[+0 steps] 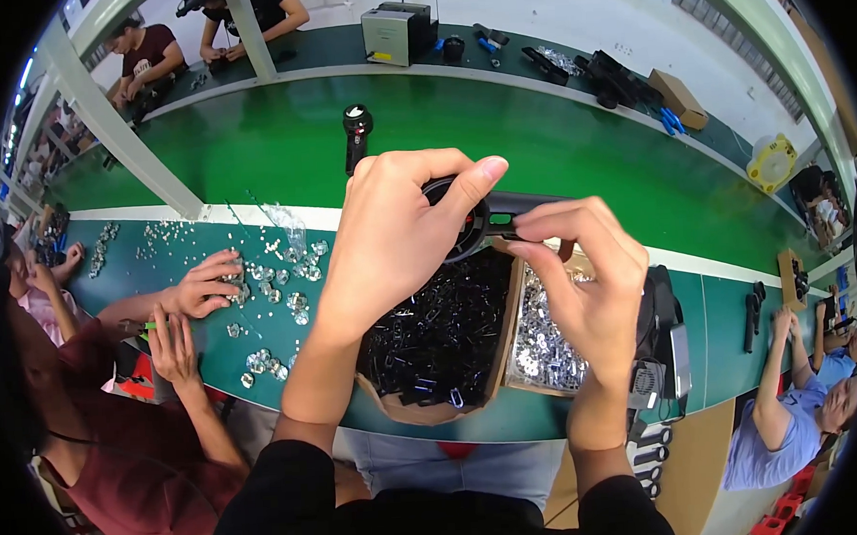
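Observation:
My left hand [402,206] is closed around a black round-headed housing with a handle [484,219], thumb lying over its rim. The handle stretches right, behind my right fingers, and a bit of red shows inside the round head. My right hand [586,270] pinches a small dark piece [506,233] against the housing, thumb below and forefinger above; its exact kind is too small to make out. Below my hands sits a carton of small black clip-like parts [441,339]. Beside it on the right, a shallower box holds shiny metal pieces [545,348].
A black flashlight [357,137] stands beyond my left hand. To the left, a co-worker's hands [205,287] rest among clear reflector-like parts [281,274]. A black device [661,343] lies right of the boxes. A white post [121,114] rises at left.

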Action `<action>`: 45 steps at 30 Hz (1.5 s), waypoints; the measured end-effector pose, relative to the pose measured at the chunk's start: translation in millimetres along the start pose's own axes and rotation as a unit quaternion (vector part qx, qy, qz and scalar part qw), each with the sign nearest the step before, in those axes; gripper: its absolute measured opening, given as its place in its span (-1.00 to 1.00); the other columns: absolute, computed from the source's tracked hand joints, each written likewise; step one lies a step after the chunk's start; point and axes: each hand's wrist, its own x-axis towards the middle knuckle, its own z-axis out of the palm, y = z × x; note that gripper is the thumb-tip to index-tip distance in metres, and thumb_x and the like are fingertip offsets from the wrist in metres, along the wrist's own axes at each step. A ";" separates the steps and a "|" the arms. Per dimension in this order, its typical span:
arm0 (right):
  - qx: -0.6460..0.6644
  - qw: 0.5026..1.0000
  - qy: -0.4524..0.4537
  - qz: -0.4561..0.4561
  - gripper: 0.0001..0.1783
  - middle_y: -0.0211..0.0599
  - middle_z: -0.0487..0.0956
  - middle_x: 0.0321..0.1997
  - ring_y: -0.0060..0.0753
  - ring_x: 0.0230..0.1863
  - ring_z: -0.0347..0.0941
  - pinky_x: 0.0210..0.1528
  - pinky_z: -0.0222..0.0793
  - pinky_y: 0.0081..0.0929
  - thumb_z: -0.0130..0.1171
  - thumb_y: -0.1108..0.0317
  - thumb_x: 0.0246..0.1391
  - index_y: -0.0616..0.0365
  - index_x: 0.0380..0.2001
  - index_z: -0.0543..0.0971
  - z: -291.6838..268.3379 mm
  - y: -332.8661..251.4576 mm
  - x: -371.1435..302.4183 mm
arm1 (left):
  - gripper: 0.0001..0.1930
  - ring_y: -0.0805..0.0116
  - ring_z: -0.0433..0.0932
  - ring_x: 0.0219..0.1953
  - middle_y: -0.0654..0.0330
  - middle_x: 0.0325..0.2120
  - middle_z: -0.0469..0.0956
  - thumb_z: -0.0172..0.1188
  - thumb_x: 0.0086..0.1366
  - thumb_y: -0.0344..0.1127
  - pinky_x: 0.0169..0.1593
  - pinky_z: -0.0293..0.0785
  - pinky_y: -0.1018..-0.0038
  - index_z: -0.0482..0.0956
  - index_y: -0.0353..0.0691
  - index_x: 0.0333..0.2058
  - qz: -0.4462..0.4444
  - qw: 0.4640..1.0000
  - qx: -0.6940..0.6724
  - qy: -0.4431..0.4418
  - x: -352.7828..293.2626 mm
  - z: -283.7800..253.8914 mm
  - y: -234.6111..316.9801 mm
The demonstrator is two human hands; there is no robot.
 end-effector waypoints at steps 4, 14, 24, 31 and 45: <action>0.010 0.996 0.057 0.070 -0.84 -0.29 0.63 -0.39 -0.45 -0.46 0.51 -0.43 0.41 -0.55 0.40 0.61 -0.12 0.27 -0.38 0.68 4.0 -2.1 -3.3 | -0.75 0.65 0.43 -0.47 0.26 -0.57 0.60 0.22 0.35 -0.29 -0.36 0.38 0.60 0.67 -0.42 -0.36 0.014 0.999 -0.038 0.006 -0.7 3.6 -2.7; 0.091 0.984 0.037 0.150 -0.89 -0.32 0.58 -0.50 -0.57 -0.60 0.39 -0.48 0.32 -0.61 0.36 0.61 -0.08 0.26 -0.41 0.65 10.3 -2.6 -6.3 | -0.80 0.63 0.47 -0.41 0.27 -0.50 0.63 0.23 0.34 -0.34 -0.29 0.41 0.62 0.68 -0.41 -0.33 0.010 0.998 -0.068 -0.009 -2.0 -1.5 -1.1; 0.044 0.984 0.017 0.173 -0.91 -0.31 0.55 -0.52 -0.55 -0.61 0.39 -0.50 0.32 -0.59 0.31 0.62 -0.04 0.29 -0.41 0.62 10.8 -11.0 -5.8 | -0.87 0.51 0.55 -0.40 0.16 -0.46 0.65 0.31 0.24 -0.41 -0.27 0.44 0.56 0.68 -0.40 -0.34 0.065 0.996 -0.060 -0.029 -2.3 1.4 -1.8; 0.034 0.983 0.025 0.177 -0.92 -0.30 0.55 -0.53 -0.54 -0.62 0.40 -0.52 0.32 -0.58 0.31 0.62 -0.04 0.28 -0.42 0.62 12.9 -11.1 -8.3 | -0.82 0.16 0.66 -0.42 0.00 -0.43 0.67 0.35 0.20 -0.32 -0.33 0.50 0.43 0.69 -0.35 -0.34 0.077 0.995 -0.050 -0.031 -0.9 1.8 -1.6; -0.122 0.992 0.016 0.033 -0.66 -0.20 0.58 -0.40 -0.24 -0.50 0.47 -0.39 0.39 -0.44 0.42 0.55 -0.21 0.19 -0.26 0.61 4.8 -1.5 0.1 | -0.88 0.47 0.60 -0.39 0.13 -0.44 0.68 0.37 0.15 -0.44 -0.26 0.48 0.55 0.70 -0.37 -0.36 0.095 0.992 -0.031 -0.080 -2.3 -5.4 -1.3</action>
